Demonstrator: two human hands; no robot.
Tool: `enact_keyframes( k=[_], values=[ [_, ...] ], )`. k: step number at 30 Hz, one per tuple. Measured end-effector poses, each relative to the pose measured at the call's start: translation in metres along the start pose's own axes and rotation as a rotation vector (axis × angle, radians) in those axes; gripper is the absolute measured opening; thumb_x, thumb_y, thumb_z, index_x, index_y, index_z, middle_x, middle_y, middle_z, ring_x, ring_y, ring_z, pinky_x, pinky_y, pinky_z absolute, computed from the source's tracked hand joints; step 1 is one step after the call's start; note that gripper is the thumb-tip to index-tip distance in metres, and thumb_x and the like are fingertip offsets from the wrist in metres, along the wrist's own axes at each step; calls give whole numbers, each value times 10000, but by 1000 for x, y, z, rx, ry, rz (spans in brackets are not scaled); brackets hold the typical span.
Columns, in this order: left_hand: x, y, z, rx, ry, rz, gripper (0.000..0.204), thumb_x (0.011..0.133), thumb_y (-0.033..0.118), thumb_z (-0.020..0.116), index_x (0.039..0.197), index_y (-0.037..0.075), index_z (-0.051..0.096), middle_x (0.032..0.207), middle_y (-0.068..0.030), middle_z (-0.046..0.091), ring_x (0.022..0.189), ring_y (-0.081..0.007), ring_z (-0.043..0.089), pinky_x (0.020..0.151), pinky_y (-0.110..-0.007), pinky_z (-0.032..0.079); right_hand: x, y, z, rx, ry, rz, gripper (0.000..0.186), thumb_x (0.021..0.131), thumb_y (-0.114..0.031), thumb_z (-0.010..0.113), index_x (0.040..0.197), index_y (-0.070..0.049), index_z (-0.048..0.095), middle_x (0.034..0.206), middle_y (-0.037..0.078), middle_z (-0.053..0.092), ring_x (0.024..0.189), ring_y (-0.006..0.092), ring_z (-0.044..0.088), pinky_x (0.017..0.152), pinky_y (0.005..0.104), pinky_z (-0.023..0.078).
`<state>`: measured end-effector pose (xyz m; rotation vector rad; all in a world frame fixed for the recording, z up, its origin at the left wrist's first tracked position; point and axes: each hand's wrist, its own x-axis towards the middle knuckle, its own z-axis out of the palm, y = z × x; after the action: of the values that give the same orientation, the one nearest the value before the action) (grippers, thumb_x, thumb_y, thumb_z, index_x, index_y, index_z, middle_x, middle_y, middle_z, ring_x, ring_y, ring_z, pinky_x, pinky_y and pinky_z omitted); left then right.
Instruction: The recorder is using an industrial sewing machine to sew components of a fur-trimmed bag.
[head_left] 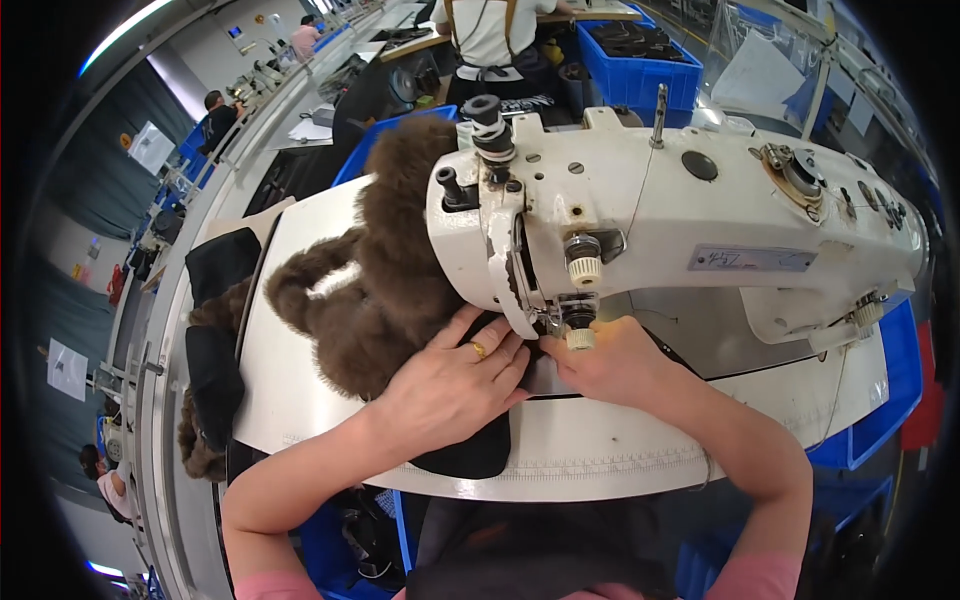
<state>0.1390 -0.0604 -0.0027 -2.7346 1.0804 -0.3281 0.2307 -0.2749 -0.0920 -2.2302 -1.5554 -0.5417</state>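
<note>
While pressing flat, left hand point(440, 385): rests on black cloth point(470, 450), just beside the needle area; bears a gold ring point(479, 350).
Left fingers point(508, 376): slightly spread, pointing toward the machine head, laid over the cloth rather than curled around it.
Right hand point(620, 365): close to the left one, at the near side of the machine head, just beside the lower knob point(579, 338).
Right fingers point(572, 376): bent and close together, tips beside the needle area; cannot tell whether pinching cloth or only pressing.
Black cloth: on the desk point(600, 430), partly hidden beneath the left hand, lower end lying toward the near edge.
Brown fur point(400, 255): heaped on the desk to the left of the machine head, touching the left hand, looped around a small gap.
Sewing machine point(630, 200): white, worn at the edges, reaching in from the right above both hands.
Desk: white, curved by the lens, marked with a scale along the near edge.
Black pieces point(215, 375): hanging with more brown fur at the left edge of the desk.
Blue bin point(640, 75): beyond the machine, filled with dark pieces.
Co-worker point(490, 40): beyond the machine, in a white top and dark apron.
</note>
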Motion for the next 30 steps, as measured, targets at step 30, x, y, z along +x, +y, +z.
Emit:
enact_keyframes(
  k=[30],
  values=[
    [12, 25, 36, -33, 177, -214, 334, 777, 193, 697, 1048, -2, 708, 1074, -143, 701, 991, -274, 625, 990, -465, 430, -10, -8, -9, -76, -45, 27, 319, 791, -157, 638, 1073, -29, 716, 701, 10, 594, 606, 150, 616, 474, 291, 471]
  ],
)
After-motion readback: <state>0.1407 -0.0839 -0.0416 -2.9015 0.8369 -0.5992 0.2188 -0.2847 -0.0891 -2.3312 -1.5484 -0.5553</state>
